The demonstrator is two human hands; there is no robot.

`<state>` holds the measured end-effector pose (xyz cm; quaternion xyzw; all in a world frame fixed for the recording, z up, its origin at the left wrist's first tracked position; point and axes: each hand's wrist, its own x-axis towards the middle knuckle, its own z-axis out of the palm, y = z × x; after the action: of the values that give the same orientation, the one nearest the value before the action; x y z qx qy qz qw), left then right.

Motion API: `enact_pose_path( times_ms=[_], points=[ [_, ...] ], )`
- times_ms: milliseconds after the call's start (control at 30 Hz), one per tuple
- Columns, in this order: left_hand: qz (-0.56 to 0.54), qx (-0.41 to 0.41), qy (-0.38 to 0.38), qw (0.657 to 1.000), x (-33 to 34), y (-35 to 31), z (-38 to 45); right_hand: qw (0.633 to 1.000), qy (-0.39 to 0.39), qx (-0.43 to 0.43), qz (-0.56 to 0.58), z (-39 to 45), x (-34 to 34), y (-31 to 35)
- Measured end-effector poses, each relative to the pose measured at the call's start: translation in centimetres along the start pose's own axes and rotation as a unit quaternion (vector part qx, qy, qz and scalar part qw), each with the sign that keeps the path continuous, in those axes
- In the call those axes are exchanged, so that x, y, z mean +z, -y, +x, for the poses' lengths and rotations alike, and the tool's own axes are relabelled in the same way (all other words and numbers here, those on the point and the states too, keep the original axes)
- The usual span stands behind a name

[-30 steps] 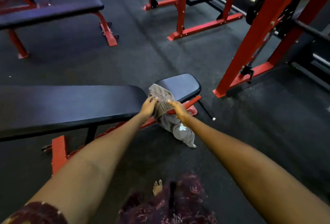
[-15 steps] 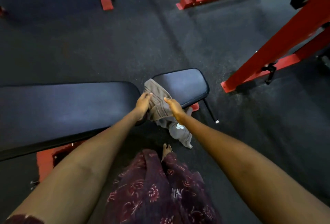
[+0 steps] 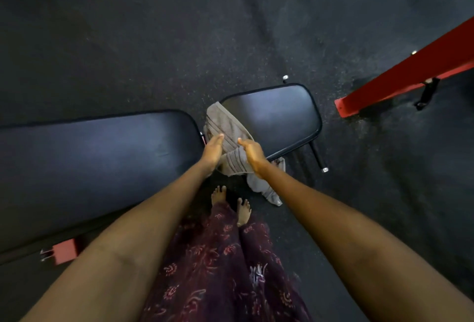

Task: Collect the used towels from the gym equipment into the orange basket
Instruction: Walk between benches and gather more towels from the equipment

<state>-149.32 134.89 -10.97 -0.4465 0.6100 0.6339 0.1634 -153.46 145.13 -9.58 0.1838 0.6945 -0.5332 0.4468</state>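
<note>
Towel: a grey-beige towel [image 3: 225,126] is draped over the gap between the two bench pads; its upper end lies on the near-left corner of the seat pad, and its lower end hangs down past the pad edge toward the floor (a darker striped band is seen across the middle).
Left hand: the left hand [image 3: 213,151] is laid against the towel's left edge, fingers stretched forward and close together; the thumb side is hidden, so whether cloth is pinched cannot be told.
Right hand: the right hand [image 3: 252,153] is set on the towel's right side, fingers curled down over the cloth; a fold appears to be gathered under them, though the fingertips are not seen.
Long pad: a black padded backrest [image 3: 97,162] is spread across the left half of the view, its rounded end just beside the towel.
Seat pad: a smaller black pad [image 3: 277,116] is placed to the right of the towel, tilted slightly, with a thin black rod [image 3: 316,156] sticking out from under its near-right corner.
Frame: a red steel beam [image 3: 410,78] is seen at the right edge, resting on the floor well apart from the bench.
Floor: dark speckled rubber flooring [image 3: 128,39] is laid throughout.
Person: bare feet [image 3: 242,210] and a dark red patterned skirt [image 3: 218,270] are seen below the hands (both arms are stretched forward).
</note>
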Motion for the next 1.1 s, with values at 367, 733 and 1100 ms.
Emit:
enact_pose_path(
  times_ms=[367,733,1100],
  points=[
    [-0.042,-0.057,0.029,0.997,-1.4,4.0,5.8,0.883,-0.038,-0.106,-0.455,7.9,-0.1,-4.2],
    [0.170,0.021,0.093,0.981,-1.5,1.8,5.1,0.994,-0.061,0.048,0.080,5.6,2.7,1.0],
    [0.041,-0.008,0.021,0.999,-0.5,-3.6,3.0,0.971,-0.013,-0.007,0.239,2.6,-0.6,5.4]
  ],
)
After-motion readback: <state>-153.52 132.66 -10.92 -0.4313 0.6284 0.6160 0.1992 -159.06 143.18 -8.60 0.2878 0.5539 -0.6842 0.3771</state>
